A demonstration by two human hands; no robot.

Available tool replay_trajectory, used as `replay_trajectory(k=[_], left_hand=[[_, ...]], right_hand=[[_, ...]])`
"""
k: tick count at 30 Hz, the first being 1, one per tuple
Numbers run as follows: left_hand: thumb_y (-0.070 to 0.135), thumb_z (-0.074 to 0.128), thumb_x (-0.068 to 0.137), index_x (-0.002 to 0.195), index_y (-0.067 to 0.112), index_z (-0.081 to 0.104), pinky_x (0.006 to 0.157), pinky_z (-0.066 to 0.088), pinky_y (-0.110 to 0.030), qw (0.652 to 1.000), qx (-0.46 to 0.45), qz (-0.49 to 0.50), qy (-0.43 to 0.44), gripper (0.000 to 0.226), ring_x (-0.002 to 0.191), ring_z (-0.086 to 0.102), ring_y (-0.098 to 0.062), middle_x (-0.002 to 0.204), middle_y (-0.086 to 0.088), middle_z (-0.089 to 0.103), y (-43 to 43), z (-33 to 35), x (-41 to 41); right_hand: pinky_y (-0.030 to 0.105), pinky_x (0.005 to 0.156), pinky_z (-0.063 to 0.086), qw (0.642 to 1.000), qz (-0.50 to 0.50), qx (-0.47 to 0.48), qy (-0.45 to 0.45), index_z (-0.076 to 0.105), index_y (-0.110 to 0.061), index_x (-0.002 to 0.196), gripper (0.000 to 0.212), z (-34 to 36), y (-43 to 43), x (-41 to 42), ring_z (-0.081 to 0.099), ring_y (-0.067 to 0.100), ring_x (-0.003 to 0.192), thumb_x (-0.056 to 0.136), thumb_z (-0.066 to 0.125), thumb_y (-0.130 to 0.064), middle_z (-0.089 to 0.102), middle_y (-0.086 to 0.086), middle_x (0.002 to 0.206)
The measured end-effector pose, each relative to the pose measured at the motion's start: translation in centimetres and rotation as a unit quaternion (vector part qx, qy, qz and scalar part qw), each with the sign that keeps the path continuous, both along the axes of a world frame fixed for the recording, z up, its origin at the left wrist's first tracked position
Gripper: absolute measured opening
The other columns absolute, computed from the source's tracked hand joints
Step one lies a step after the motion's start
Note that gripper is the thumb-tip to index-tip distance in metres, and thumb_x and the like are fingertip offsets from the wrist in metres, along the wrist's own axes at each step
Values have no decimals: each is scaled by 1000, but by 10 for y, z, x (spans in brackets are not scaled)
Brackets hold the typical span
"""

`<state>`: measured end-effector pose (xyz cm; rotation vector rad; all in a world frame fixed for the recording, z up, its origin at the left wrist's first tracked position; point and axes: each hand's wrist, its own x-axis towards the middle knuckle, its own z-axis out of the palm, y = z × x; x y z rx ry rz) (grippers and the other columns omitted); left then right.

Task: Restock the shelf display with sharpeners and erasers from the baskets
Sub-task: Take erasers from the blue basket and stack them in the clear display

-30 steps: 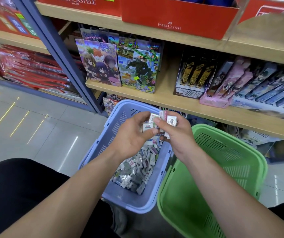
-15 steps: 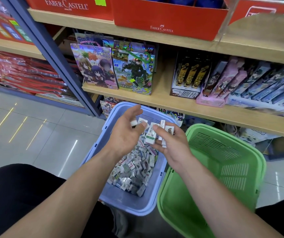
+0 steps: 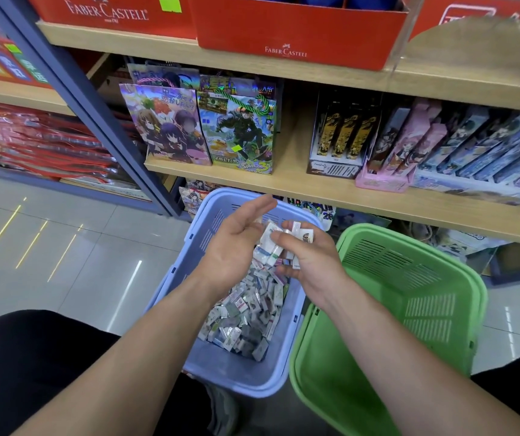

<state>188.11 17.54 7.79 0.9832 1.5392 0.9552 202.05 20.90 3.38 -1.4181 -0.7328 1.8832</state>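
Shelf edge (image 3: 283, 187) runs behind the blue basket (image 3: 205, 237) of loose erasers (image 3: 246, 316). Over it the left hand (image 3: 233, 247) has opened flat; the right hand (image 3: 312, 265) grips a fanned bunch (image 3: 272, 247). Green basket (image 3: 409, 309) abuts its right rim; open floor (image 3: 79, 262) lies left.

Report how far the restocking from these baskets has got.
Done: green basket shows nothing inside, possibly emptied. In hand: right hand grips a bunch of small packs over the blue basket; left hand open beside it. Left: a heap of packs in the blue basket; no restocked display in view.
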Motion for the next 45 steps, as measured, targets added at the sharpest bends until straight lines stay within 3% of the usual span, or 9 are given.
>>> replay_trajectory(k=[3,7,11,18,23,30,36,41,45], left_hand=[[-3,46,100,154,40,37,98,47,-30,999,1,-40,34,70,115,54,0,143,29,51,-1,-7,-5],[-4,51,101,160,33,23,117,38,-43,998,-39,-33,-35,76,147,33,-6,163,8,33,1,-10,-3],[4,56,99,138,25,55,101,50,-43,996,-55,-13,-68,45,111,66,-25,123,-4,69,3,-13,1],[-2,63,96,129,14,56,68,57,-20,996,-39,5,-75,37,77,72,-8,105,-7,68,1,-11,1],[-5,61,96,125,20,59,81,62,-39,987,-52,73,-136,39,82,73,-17,106,-8,63,2,-10,-1],[13,62,99,114,18,64,77,60,-37,971,-82,60,-218,16,98,72,-23,119,-15,68,2,-9,5],[0,64,96,118,21,60,75,59,-31,975,-73,32,-206,30,91,73,-20,111,-9,68,1,-14,0],[-1,54,99,126,26,64,82,60,-40,971,-87,40,-221,39,91,70,-23,106,-9,71,4,-13,0],[-1,52,100,125,17,63,72,62,-36,962,-96,78,-243,33,82,72,-24,107,-13,71,6,-12,3]], right_hand=[[28,56,53,1000,-3,17,-4,68,-17,106,34,1,5,9,67,22,79,77,86,-13,71,13,105],[26,53,53,999,16,46,-2,68,-16,104,32,2,8,23,70,27,82,78,85,-11,73,18,108],[27,52,55,997,26,71,-2,66,-9,107,32,7,10,25,71,22,70,80,82,-7,74,10,92],[48,80,62,997,19,78,12,68,-9,105,28,6,8,19,74,31,90,81,82,-9,75,14,102],[56,82,60,998,8,68,11,69,-11,101,23,10,8,19,74,27,79,83,78,0,76,13,93],[30,62,57,997,-16,70,-22,68,-11,106,31,18,8,9,68,17,72,79,84,-10,71,5,86],[43,83,62,997,32,52,42,67,-7,109,35,22,10,13,72,29,87,80,80,-22,74,18,98],[42,87,60,997,33,27,62,68,-5,104,13,22,11,18,73,27,84,94,62,1,74,20,98],[34,73,62,998,40,51,28,70,-5,107,18,20,7,18,73,27,85,94,62,4,76,18,102]])
